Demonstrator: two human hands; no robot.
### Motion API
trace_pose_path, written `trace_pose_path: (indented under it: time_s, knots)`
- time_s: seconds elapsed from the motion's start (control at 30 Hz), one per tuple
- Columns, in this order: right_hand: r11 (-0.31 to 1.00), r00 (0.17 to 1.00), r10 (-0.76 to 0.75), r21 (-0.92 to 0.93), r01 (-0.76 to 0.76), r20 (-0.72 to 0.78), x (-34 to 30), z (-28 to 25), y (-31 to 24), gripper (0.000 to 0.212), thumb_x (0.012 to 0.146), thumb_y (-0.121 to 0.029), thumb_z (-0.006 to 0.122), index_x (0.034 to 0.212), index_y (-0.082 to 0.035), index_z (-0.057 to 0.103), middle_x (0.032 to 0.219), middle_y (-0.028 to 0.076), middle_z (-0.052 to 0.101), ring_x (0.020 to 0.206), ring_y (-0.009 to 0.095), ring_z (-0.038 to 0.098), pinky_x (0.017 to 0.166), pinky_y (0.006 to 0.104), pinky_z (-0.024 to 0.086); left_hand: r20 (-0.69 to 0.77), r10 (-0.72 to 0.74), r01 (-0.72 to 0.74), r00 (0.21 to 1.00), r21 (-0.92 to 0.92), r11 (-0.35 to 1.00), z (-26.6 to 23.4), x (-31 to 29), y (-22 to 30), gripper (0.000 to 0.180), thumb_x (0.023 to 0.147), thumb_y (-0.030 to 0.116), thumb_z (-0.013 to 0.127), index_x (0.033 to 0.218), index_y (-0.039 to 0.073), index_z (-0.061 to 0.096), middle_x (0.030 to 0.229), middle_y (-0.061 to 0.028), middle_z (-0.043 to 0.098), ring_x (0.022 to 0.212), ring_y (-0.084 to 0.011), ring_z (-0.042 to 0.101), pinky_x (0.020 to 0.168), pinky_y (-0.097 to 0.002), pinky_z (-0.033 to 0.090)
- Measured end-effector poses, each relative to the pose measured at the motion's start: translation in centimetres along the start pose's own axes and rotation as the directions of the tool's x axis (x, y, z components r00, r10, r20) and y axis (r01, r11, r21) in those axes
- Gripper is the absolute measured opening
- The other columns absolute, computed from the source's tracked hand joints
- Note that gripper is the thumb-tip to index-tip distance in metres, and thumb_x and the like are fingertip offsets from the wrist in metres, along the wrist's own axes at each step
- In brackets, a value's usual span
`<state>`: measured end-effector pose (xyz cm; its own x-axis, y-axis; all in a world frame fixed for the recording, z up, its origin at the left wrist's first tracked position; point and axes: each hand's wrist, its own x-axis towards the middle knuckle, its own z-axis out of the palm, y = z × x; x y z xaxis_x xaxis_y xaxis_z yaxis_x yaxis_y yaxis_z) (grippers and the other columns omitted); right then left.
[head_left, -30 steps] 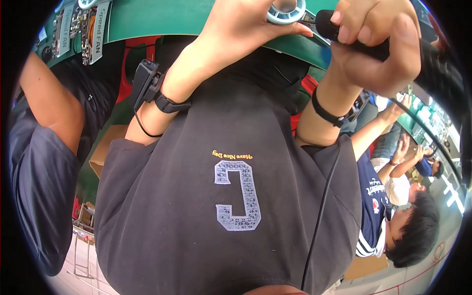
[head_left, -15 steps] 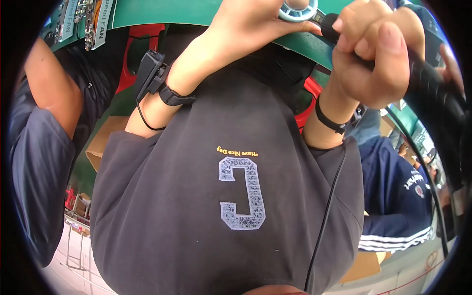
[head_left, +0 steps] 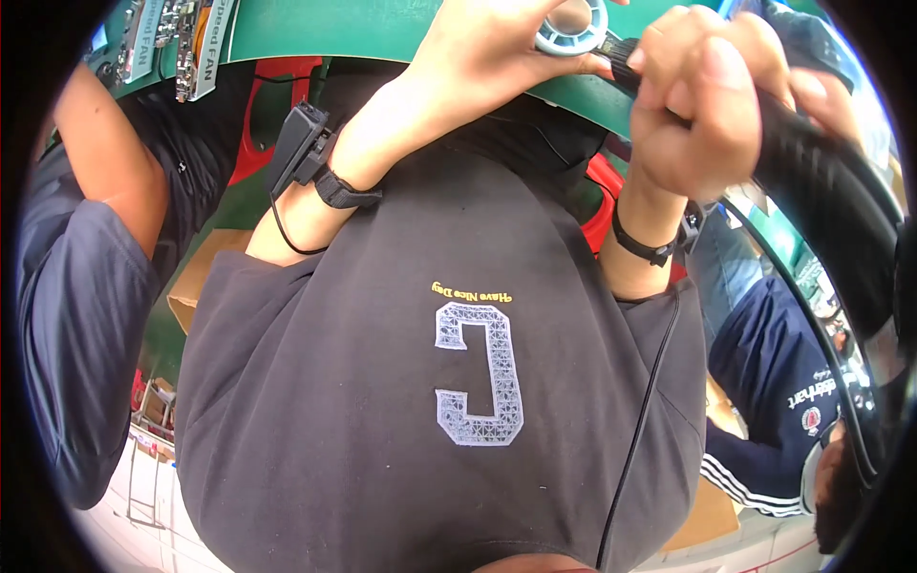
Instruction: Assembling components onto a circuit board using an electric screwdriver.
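Note:
My left hand [head_left: 492, 48], cut off by the top edge, holds a light blue spoked ring [head_left: 585, 42]. Its thumb lies below the ring, and skin shows through the middle. Just right of it, my right hand [head_left: 702, 105] is closed in a fist around a black ribbed piece [head_left: 621, 62], whose near end touches or almost touches the ring. What this piece is I cannot make out; the fist hides most of it. Both hands are above the front edge of the green table [head_left: 315, 27].
Circuit boards with printed strips [head_left: 202, 48] lie at the table's far left. A person's arm [head_left: 119, 162] is close on my left; another person in a navy jacket [head_left: 764, 382] is at the right. Blurred black material [head_left: 831, 172] crosses the right side. A red stool [head_left: 256, 143] stands under the table.
My right fist has shifted slightly left and down. The ring in my left hand has moved a little left and lower. The person at the right has shifted.

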<state>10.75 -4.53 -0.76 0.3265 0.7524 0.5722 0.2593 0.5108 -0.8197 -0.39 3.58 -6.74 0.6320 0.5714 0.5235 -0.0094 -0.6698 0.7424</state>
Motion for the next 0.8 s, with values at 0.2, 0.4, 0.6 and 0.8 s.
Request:
trace_pose_path:
  time_s: [0.2,0.4,0.6,0.8]
  knots:
    - [0.958,0.935,0.086,0.285,0.017,-0.344,1.3,-3.6,-0.3,0.008,0.091,-0.013,0.050,0.087,-0.007,0.054,0.062,0.004,0.045,0.048,0.017,0.045,0.054,0.0355,0.046,0.029,-0.073,0.076,0.997,-0.088,0.993,0.1,0.4,0.5,0.051,0.068,0.004,0.088,0.115,0.006,0.067,0.101,-0.0124,0.061,0.091,-0.0319,0.064,0.077,-0.0379,0.053]
    - [0.945,0.824,-0.011,0.265,0.194,-0.567,0.5,-8.1,-4.0,0.027,0.092,-0.007,0.055,0.119,-0.007,0.055,0.064,0.005,0.046,0.051,0.017,0.046,0.054,0.0343,0.045,0.073,-0.060,0.063,0.996,-0.045,0.997,0.4,2.1,1.1,0.052,0.066,0.007,0.090,0.114,0.007,0.069,0.102,-0.0117,0.062,0.094,-0.0314,0.063,0.080,-0.0386,0.053]
    - [0.982,0.799,0.068,0.180,0.051,-0.598,-0.9,-7.3,-1.1,0.027,0.092,-0.003,0.058,0.118,-0.001,0.052,0.064,0.006,0.046,0.050,0.016,0.046,0.050,0.0319,0.046,-0.050,0.085,-0.068,0.995,0.275,0.959,-1.2,6.8,-1.5,0.049,0.069,0.015,0.089,0.114,0.009,0.070,0.107,-0.0106,0.065,0.101,-0.0319,0.060,0.087,-0.0411,0.051]
    - [0.957,0.806,0.204,0.286,-0.045,-0.555,-1.6,-6.6,0.0,0.027,0.093,-0.005,0.054,0.121,-0.003,0.053,0.066,0.005,0.045,0.052,0.016,0.047,0.054,0.0326,0.045,-0.024,0.061,-0.032,0.998,0.626,0.779,-2.8,9.9,-1.6,0.044,0.073,0.017,0.087,0.113,0.008,0.070,0.112,-0.0096,0.067,0.102,-0.0315,0.060,0.085,-0.0407,0.051]
